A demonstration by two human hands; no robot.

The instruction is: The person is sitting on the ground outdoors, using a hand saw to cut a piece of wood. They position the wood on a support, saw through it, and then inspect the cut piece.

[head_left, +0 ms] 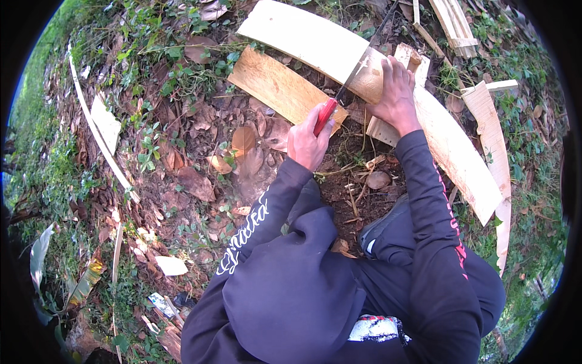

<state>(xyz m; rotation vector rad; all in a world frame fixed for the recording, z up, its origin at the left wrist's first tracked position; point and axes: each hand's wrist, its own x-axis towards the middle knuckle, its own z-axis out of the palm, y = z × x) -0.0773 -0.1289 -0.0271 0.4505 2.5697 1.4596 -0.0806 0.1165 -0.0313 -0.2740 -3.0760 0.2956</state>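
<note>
A long pale plank (303, 33) arcs across the ground ahead of me because of the lens, running from the upper left to the right. In my left hand (308, 142) is the red handle (326, 116) of a handsaw; the fingers are closed round it. The saw's thin dark blade (357, 68) lies across the plank, seen nearly edge-on, with pale flecks beside it. My right hand (395, 97) presses on the plank just right of the blade, fingers spread over its surface. Under the plank near that hand, wooden pieces (407, 56) stick out.
A shorter tan board (282, 88) lies below the plank. Rough strips of wood (490, 130) and a slatted wooden piece (456, 27) are at the right. Long thin strips (100, 130) lie at the left. Dry leaves and green plants cover the ground; my shoe (388, 233) is near the plank.
</note>
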